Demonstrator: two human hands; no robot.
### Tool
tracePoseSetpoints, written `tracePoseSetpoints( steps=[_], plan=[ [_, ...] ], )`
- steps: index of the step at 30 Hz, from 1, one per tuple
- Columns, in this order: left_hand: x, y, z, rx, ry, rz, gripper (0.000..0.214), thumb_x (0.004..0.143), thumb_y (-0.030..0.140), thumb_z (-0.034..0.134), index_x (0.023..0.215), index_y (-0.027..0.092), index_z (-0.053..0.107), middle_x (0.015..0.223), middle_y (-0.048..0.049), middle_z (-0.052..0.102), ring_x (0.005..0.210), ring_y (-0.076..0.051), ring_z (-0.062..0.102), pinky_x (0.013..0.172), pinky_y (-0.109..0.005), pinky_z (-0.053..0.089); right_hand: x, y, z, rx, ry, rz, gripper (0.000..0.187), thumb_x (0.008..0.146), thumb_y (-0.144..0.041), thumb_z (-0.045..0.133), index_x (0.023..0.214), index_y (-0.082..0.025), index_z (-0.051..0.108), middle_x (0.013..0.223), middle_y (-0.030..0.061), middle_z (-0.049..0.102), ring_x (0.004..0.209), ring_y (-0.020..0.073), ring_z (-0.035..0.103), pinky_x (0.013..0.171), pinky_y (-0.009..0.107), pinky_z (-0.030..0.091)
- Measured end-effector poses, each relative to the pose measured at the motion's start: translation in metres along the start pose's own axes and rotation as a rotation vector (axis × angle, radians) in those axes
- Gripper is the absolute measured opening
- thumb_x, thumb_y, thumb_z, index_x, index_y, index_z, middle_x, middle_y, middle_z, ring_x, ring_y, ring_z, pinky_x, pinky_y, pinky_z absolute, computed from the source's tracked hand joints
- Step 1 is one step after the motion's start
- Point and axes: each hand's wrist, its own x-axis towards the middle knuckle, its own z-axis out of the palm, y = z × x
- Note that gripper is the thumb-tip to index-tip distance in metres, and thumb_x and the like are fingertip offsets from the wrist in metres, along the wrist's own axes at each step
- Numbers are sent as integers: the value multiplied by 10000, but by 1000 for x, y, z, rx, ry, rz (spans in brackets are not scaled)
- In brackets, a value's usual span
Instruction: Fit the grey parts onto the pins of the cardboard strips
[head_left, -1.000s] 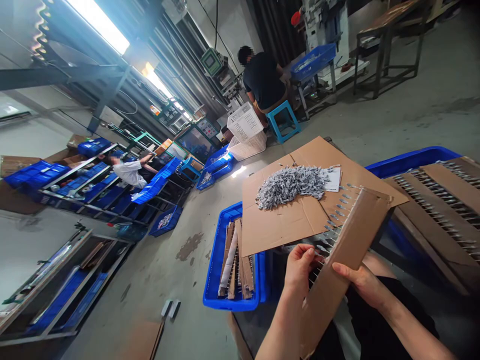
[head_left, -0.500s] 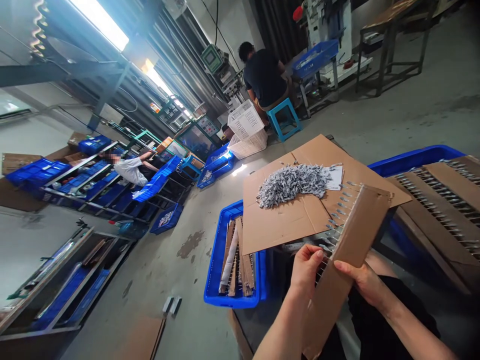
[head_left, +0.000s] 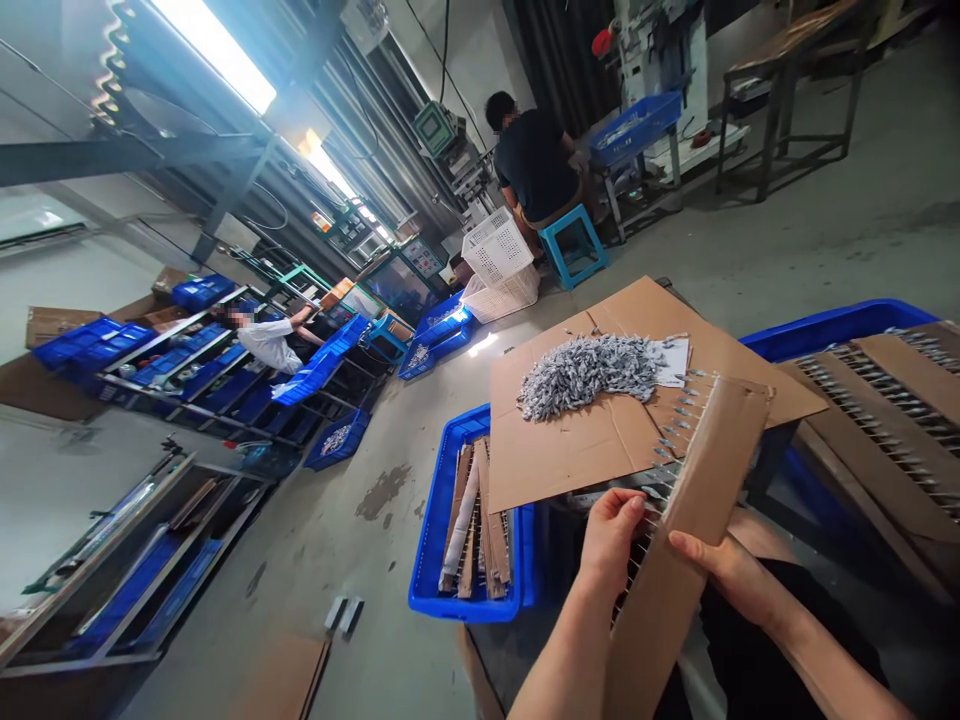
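My right hand (head_left: 724, 565) grips a long cardboard strip (head_left: 694, 540), thumb on its face and fingers behind. Thin pins stick out in a row along its left edge, and the upper ones carry small grey leaf-shaped parts (head_left: 679, 410). At that edge my left hand (head_left: 619, 530) is closed in a pinch, thumb against forefinger, on a small grey part that its fingertips mostly hide. Beyond both hands, a heap of similar grey parts (head_left: 592, 375) lies on a flat cardboard sheet (head_left: 555, 470), beside a piece of white paper (head_left: 675, 360).
A blue crate (head_left: 427, 570) with pin-lined cardboard strips stands left of the sheet. Another blue crate (head_left: 840, 318) at the right has more loaded strips (head_left: 862, 400). Two people sit working farther off, near white baskets (head_left: 499, 250) and shelves (head_left: 202, 380).
The strip has tilted and shifted slightly left at its top end. Both hands keep nearly the same place and hold. The whole view has moved a little.
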Motion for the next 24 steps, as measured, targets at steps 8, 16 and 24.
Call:
tracePoseSetpoints(
  steps=[8, 16, 24],
  plan=[
    [-2, 5, 0, 144, -85, 27, 330, 617, 348, 803, 840, 157, 650, 703, 11, 617, 610, -103, 511, 644, -234, 383, 0, 13, -7, 76, 42, 34, 345, 753, -470, 718, 995, -225, 733, 954, 93, 782, 1018, 379, 661, 903, 534, 510],
    [7, -6, -7, 135, -45, 118, 283, 636, 348, 785, 792, 151, 652, 661, 6, 601, 579, -101, 490, 607, -224, 393, 4, 15, -3, 17, 58, -7, 372, 757, -484, 704, 1034, -237, 734, 1109, 99, 752, 1099, 392, 622, 946, 556, 483],
    [28, 43, -26, 156, 87, 184, 368, 599, 403, 812, 827, 152, 668, 665, 9, 616, 593, -90, 532, 582, -195, 412, 4, 4, 0, 120, 9, -3, 379, 797, -487, 649, 1032, -206, 746, 1073, 118, 763, 1070, 407, 635, 978, 573, 448]
  ],
)
